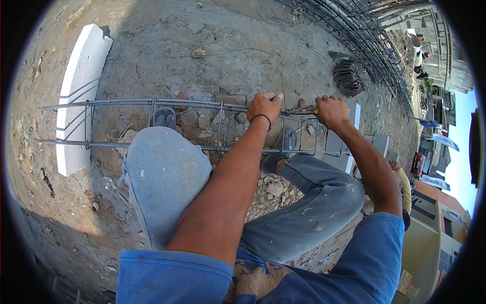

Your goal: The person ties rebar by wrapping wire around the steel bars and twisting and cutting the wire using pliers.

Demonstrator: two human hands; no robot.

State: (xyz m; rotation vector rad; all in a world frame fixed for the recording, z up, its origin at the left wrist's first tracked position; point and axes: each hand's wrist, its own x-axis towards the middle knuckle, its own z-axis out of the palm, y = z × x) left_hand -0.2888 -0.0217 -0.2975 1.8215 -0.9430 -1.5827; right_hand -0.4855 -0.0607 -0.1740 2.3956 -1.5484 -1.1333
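A long rebar cage (187, 103) of steel bars and stirrups lies across in front of my legs. My left hand (265, 108) is closed at its upper bar, fingertips pinched by a thin tie wire (278, 66) that trails over the ground. My right hand (332, 112) grips pliers (302, 110) with yellow and red showing at the handles. The jaws point left and meet the bar by a stirrup, just right of my left hand. The exact bite of the jaws is too small to make out.
A white block (83, 101) supports the cage's left end; a grey block (349, 137) is under the right. Stones (276, 190) lie between my feet. Bundled rebar (354, 40) and a wire coil (349, 77) are at upper right. Other people (417, 53) are farther right.
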